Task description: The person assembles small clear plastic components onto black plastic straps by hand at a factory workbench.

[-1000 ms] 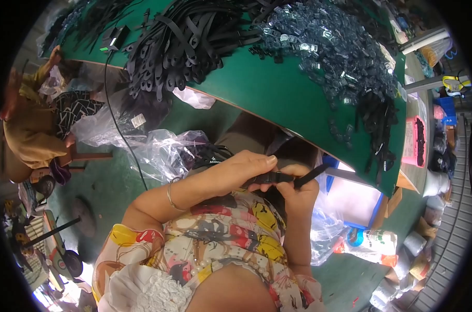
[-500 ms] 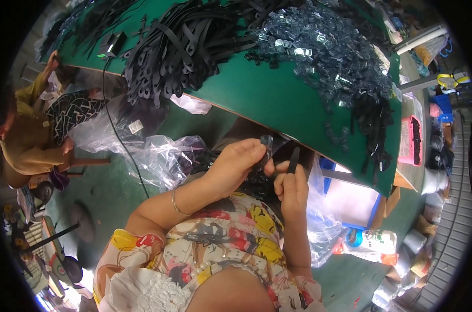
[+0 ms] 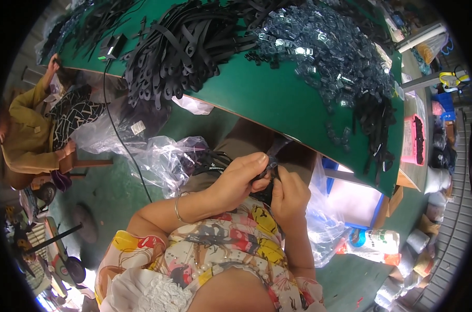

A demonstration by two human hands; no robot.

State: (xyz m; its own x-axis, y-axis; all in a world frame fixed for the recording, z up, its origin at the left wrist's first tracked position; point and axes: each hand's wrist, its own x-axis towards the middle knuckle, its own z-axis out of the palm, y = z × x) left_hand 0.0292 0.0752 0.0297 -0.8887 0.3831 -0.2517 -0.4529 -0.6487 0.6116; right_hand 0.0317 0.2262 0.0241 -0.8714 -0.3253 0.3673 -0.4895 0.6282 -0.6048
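Note:
Above my lap, my left hand (image 3: 240, 176) pinches a small dark see-through plastic buckle (image 3: 272, 161) between thumb and fingers. Right against it, my right hand (image 3: 292, 193) is closed on a black strap, most of which its fingers cover. Both hands meet at the buckle; whether the strap passes through it I cannot make out. On the green table (image 3: 257, 99) ahead lies a heap of similar see-through buckles (image 3: 324, 47). Left of that heap is a big pile of black looped straps (image 3: 179, 52), and more black straps (image 3: 375, 130) hang at the table's right end.
A black cable (image 3: 122, 140) runs from a small black box (image 3: 112, 47) down past the table edge. Clear plastic bags (image 3: 168, 158) lie on the floor. Another person (image 3: 30, 130) sits at the left. A blue-rimmed white tray (image 3: 353, 200) and a pink tray (image 3: 413, 140) are to the right.
My right hand has moved in to the buckle, and the strap end that stood up from its fingers no longer shows. My left hand has lowered slightly with the buckle.

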